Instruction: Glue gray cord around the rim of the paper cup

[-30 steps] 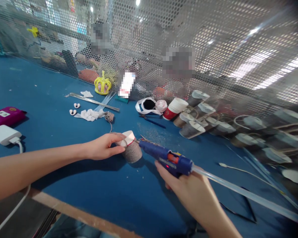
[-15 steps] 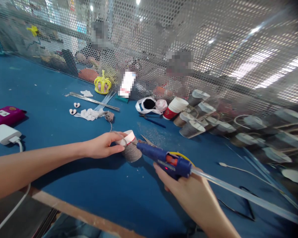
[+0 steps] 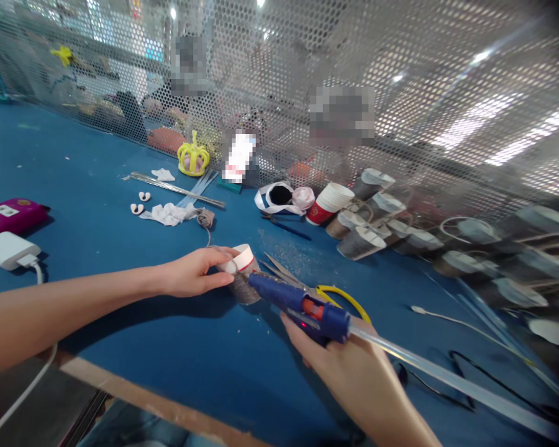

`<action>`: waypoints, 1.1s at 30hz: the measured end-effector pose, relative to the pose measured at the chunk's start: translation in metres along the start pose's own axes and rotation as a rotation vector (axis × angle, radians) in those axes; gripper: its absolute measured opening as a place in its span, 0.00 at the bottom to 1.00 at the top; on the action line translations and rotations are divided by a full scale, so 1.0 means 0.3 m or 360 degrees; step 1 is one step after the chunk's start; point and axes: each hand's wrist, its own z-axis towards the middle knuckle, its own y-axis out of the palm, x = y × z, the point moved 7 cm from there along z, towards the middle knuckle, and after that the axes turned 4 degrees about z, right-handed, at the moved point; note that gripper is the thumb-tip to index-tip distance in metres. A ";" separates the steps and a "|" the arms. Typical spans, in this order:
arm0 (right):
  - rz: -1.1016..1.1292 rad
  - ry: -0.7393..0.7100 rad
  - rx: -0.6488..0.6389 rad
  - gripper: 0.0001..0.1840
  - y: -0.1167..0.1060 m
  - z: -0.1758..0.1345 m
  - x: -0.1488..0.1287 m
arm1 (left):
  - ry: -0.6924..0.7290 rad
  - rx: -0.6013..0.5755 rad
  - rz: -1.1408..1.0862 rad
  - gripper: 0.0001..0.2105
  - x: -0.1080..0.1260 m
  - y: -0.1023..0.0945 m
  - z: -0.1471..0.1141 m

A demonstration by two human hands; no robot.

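Left hand (image 3: pixel 196 272): we're gripping the tilted, cord-wrapped cup (image 3: pixel 246 293) at its rim, over the table (image 3: pixel 177 351), likely steadying it while leaving the side exposed. We're aiming the glue gun (image 3: pixel 294 298) at it, presumably for accuracy; our right hand (image 3: pixel 347 366) is grasping its handle.

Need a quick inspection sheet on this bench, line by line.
Surface: blue tabletop, pale specks scattered.
Job's things: cord-wrapped cup, white band exposed; glue gun, tip at the cup, contact unclear; cord roll, strand running toward the cup.
Clutter: yellow-handled scissors behind the glue gun; crumpled white material; yellow crown-shaped piece.
Hands: left hand holds the cup near its rim; right hand grips the glue gun.
Cables: white cable at white adapter; black cord at right.
Surroundings: perforated screen, people beyond.
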 end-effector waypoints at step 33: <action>0.0298 0.0274 -0.0113 0.09 0.024 0.018 0.112 | 0.0086 -0.0099 -0.0064 0.04 -0.015 0.003 -0.012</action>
